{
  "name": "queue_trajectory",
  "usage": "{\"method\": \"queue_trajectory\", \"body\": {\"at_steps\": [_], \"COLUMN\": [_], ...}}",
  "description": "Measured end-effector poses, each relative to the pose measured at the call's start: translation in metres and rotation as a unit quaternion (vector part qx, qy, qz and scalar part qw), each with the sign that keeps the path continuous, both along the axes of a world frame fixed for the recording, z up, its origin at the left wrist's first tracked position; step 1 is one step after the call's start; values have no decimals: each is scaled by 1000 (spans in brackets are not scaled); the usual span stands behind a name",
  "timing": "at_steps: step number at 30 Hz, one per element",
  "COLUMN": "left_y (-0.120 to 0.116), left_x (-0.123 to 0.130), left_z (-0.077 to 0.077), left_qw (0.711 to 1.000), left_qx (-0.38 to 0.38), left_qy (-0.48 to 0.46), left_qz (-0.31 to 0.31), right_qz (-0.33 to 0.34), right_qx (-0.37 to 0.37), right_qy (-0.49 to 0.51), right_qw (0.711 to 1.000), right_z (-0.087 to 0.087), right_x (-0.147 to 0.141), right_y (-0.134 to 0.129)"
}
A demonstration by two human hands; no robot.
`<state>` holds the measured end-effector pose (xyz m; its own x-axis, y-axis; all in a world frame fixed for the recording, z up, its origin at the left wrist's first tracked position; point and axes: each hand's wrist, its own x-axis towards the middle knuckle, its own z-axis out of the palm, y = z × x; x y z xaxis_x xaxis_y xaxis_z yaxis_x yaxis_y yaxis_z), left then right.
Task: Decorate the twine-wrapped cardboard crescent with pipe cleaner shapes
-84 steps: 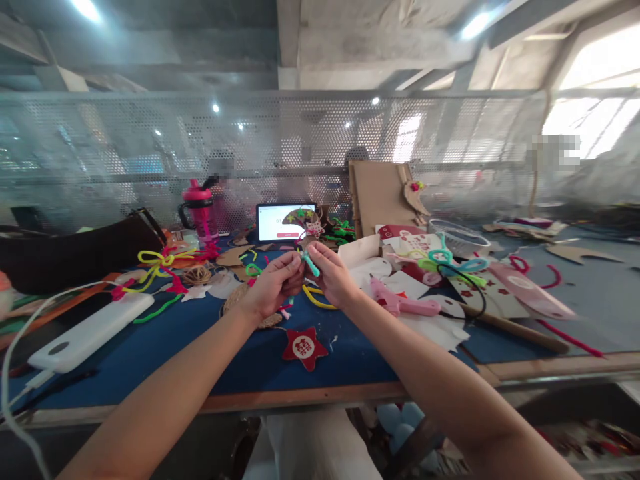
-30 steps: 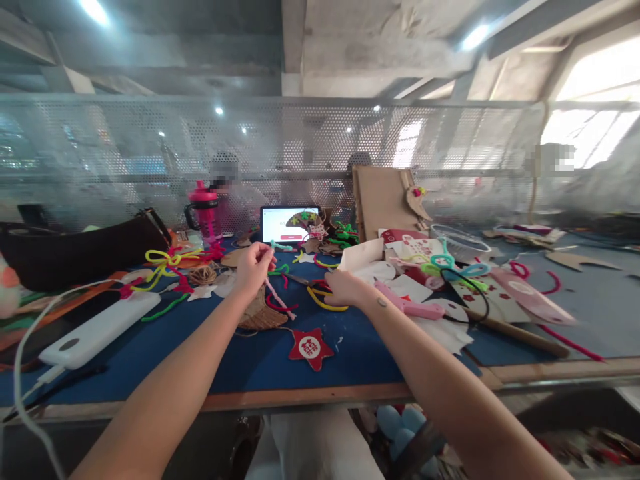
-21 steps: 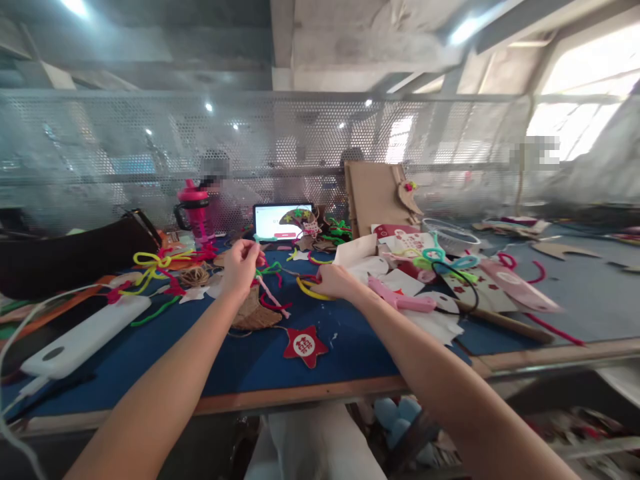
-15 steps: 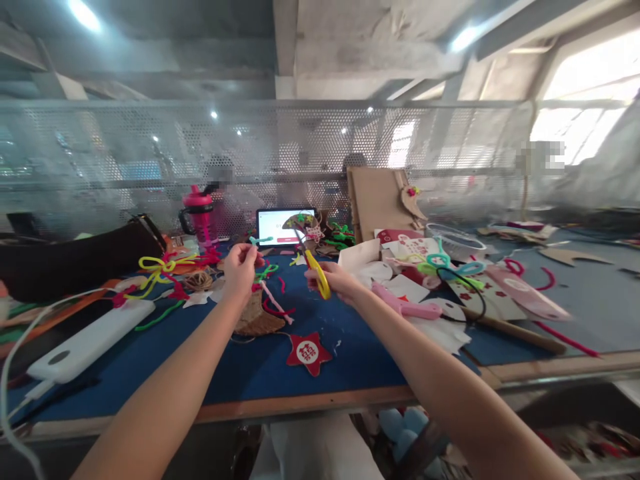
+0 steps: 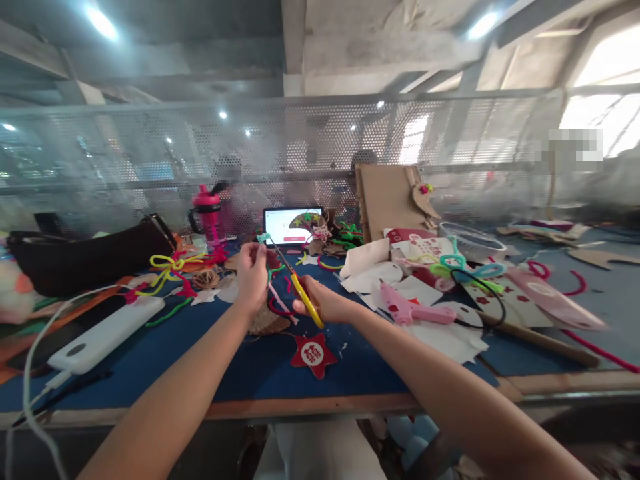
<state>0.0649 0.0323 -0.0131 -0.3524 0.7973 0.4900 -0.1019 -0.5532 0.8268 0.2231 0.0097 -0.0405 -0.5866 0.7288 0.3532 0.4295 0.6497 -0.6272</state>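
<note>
Two hands, left hand [image 5: 251,277] pinching teal chenille [image 5: 263,237], right hand [image 5: 321,309] clamped on yellow scissors [image 5: 306,301]

My left hand [image 5: 251,275] hides most of the blue-green pipe cleaner [image 5: 263,237] I pinch, and my right fingers [image 5: 313,305] cover the end of the yellow scissors [image 5: 301,292]. The words on the tablet [image 5: 293,225] are too small to read, and the person [image 5: 230,193] behind the metal mesh [image 5: 125,133] is a blur. The bottom of the picture cuts off my left arm [image 5: 165,393].
</note>
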Motion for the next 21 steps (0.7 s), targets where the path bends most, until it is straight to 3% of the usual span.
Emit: {"method": "queue_trajectory", "body": {"at_steps": [6,15,21], "left_y": [-8,2,-9], "left_x": [5,-7,1], "left_z": [3,0,0], "left_qw": [999,996,994], "left_qx": [3,44,49], "left_qy": [46,35,94], "left_qz": [29,75,31], "right_qz": [0,-35,-39], "right_qx": [-35,44,56], "right_qy": [-20,-108,-104], "right_qw": [999,993,992], "right_z": [-5,-3,2], "right_x": [3,7,5], "right_y": [-1,1,-3]}}
